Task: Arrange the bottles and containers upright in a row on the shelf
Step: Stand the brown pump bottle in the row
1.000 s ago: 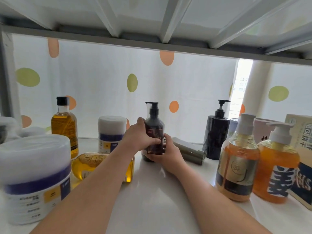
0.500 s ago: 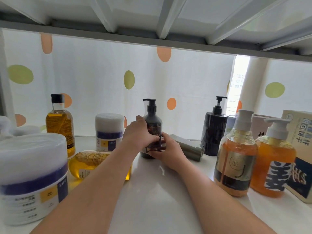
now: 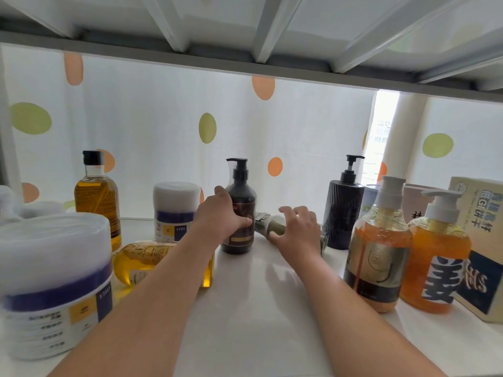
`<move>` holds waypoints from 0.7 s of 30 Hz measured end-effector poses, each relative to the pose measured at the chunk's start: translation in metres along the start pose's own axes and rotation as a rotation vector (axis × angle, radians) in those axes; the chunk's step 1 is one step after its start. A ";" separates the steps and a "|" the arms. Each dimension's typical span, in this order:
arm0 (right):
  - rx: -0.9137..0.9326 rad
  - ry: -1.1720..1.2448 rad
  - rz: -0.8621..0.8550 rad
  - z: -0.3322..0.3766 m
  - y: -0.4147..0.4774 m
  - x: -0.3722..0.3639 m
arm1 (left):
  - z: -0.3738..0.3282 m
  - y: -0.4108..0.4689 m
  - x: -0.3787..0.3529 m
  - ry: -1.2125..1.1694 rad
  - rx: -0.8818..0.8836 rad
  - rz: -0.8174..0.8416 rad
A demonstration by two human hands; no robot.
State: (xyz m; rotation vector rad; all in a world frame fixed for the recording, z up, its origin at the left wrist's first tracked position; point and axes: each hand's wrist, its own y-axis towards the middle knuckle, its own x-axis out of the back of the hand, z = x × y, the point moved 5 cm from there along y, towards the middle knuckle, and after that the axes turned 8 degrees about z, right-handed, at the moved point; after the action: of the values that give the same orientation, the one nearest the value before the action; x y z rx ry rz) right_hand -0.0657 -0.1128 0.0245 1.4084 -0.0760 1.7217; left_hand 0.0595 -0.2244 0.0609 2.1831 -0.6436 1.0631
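Observation:
A dark brown pump bottle stands upright at the back middle of the white shelf. My left hand grips its side. An olive-grey bottle lies on its side just right of it. My right hand hovers over that lying bottle with fingers spread, touching or nearly touching it. A yellow oil bottle lies on its side under my left forearm. Another yellow oil bottle and a white jar stand upright at the back left.
A large white jar stands at the front left. A black ribbed pump bottle, two orange pump bottles and a printed box crowd the right. A low shelf frame runs overhead; a dotted curtain hangs behind.
My right hand has let go of the dark brown pump bottle and moved right, opening over the lying olive-grey bottle. My left hand still holds the brown bottle, which now stands on the shelf.

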 end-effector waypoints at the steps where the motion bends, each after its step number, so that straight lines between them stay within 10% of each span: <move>1: -0.048 -0.078 0.034 -0.006 0.000 0.000 | 0.000 0.000 0.000 -0.002 -0.004 -0.001; 8: -0.146 -0.264 0.171 -0.026 0.003 -0.010 | -0.001 -0.003 0.000 0.103 0.052 0.003; 15: -0.157 -0.266 0.175 -0.027 0.007 -0.011 | -0.055 -0.038 0.024 0.173 -0.197 -0.453; 21: -0.166 -0.253 0.199 -0.029 0.006 -0.010 | -0.077 -0.027 -0.037 -0.274 -0.118 0.242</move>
State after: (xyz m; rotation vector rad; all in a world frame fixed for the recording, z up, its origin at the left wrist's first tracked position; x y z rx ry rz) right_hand -0.0916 -0.1068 0.0085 1.5269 -0.5020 1.6431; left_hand 0.0170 -0.1451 0.0592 2.2050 -1.0896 0.8226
